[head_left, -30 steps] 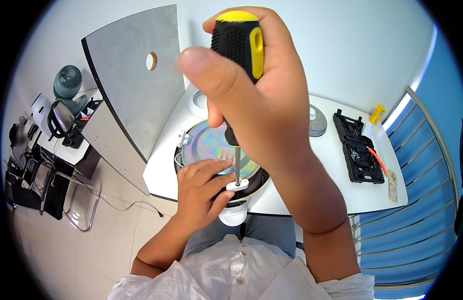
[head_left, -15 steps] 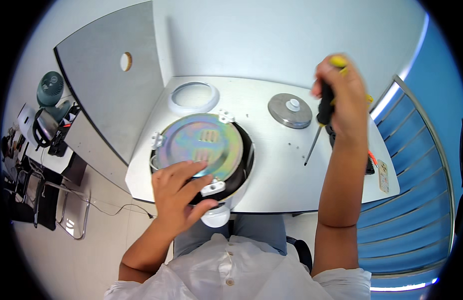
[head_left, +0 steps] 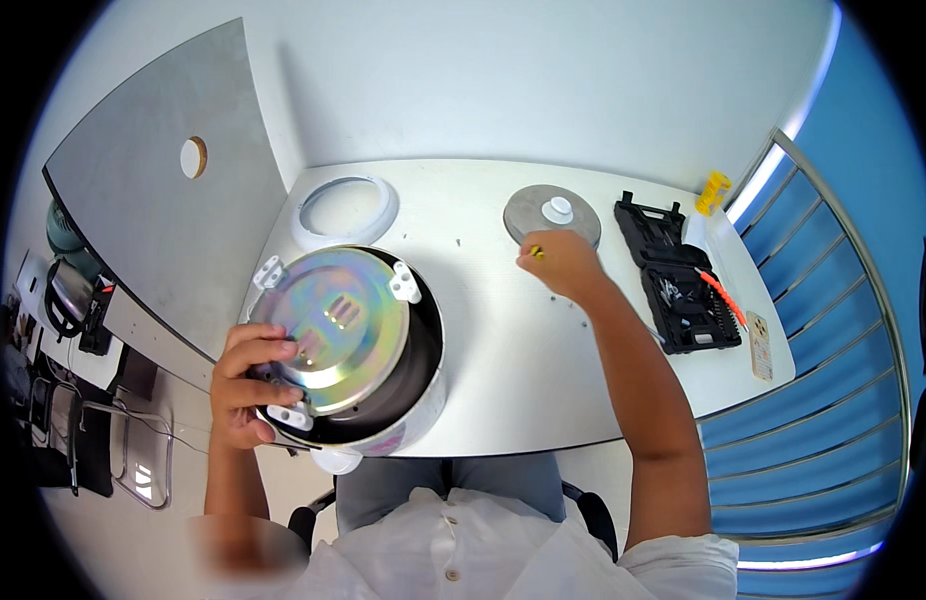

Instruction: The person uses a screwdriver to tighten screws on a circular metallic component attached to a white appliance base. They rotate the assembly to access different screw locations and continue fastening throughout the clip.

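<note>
Screwdriver [head_left: 536,252] is wrapped in the right hand [head_left: 565,268], mostly hidden, so can't tell where it points. Half a second ago that hand was at the lid [head_left: 528,208]'s 3 o'clock, now it's at 6. Left hand [head_left: 245,382] is on the disc [head_left: 358,325] at 8, gripping or not, can't tell. Pot [head_left: 431,405] sits at the desk [head_left: 503,380]'s 8, turned clockwise since; it's round, handle [head_left: 338,461] poking past the edge at 6. Open room at its 3.
</note>
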Action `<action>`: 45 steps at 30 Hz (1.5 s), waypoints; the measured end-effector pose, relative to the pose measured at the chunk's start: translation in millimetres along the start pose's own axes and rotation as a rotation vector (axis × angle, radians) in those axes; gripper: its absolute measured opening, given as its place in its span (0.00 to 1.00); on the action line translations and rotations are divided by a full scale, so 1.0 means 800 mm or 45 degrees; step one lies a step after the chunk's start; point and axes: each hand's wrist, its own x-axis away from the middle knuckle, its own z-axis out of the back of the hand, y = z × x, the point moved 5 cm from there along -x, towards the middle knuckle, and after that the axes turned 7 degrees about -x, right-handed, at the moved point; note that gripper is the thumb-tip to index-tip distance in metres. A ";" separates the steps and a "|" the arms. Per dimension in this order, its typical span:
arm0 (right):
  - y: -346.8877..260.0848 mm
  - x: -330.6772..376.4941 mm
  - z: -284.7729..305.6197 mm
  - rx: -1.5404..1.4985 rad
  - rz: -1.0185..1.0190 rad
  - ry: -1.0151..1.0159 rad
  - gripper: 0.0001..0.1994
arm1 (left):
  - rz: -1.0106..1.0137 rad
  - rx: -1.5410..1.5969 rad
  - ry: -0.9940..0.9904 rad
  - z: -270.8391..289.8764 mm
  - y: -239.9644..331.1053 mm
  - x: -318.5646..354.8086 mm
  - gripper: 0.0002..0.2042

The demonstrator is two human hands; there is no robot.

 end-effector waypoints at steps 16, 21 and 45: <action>-0.018 -0.155 -0.143 0.548 -0.262 -0.239 0.11 | -0.235 0.723 -0.206 0.004 -0.071 -0.045 0.20; -0.014 -0.154 -0.144 0.569 -0.265 -0.252 0.12 | -0.184 0.880 -0.215 0.009 -0.080 -0.048 0.22; -0.298 0.094 0.089 -0.553 1.077 0.473 0.05 | 0.768 0.698 -0.194 -0.027 0.047 -0.164 0.17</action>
